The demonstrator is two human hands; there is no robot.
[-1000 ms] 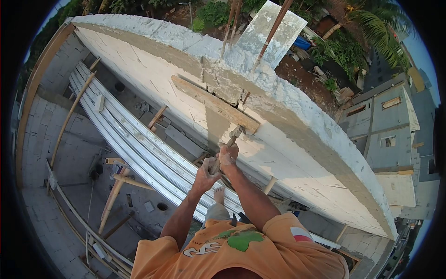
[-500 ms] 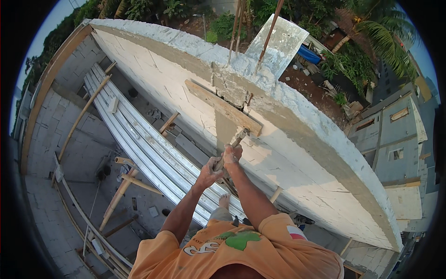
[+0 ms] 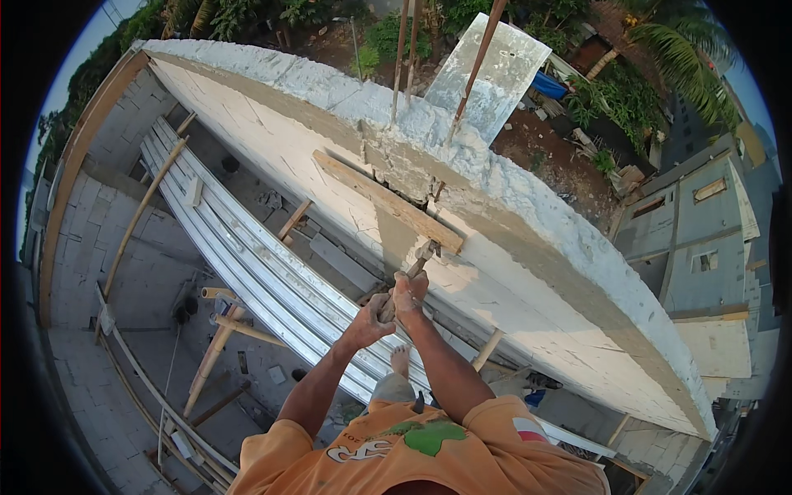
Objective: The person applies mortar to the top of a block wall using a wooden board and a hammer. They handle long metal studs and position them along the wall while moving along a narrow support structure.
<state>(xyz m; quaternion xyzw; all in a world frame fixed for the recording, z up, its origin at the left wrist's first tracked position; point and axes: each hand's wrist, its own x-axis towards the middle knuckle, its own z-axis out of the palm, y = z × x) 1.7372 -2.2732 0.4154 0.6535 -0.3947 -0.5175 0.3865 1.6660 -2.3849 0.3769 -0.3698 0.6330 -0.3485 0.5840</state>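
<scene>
Both my hands grip the worn handle of a hammer (image 3: 423, 260) held out before me. My right hand (image 3: 409, 294) is wrapped round the handle nearer the head, and my left hand (image 3: 373, 322) closes round its lower end. The dark metal head rests against or very near the lower right end of a wooden board (image 3: 388, 202); whether it is hooked on the edge I cannot tell. That board lies flat along the pale block wall (image 3: 528, 305), across a rough, broken concrete patch (image 3: 404, 169).
Rusty steel bars (image 3: 477, 70) rise from the rough wall top (image 3: 330, 82), beside a grey sheet (image 3: 493, 70). Long ribbed metal sheets (image 3: 247, 247) lie below me, with my bare foot (image 3: 400, 360) on them. Bamboo poles (image 3: 216, 359) stand at lower left, above a deep drop.
My hands and the hammer have shifted slightly, and the head sits a little lower against the board's end. The whole view has tilted a little. My grip is the same.
</scene>
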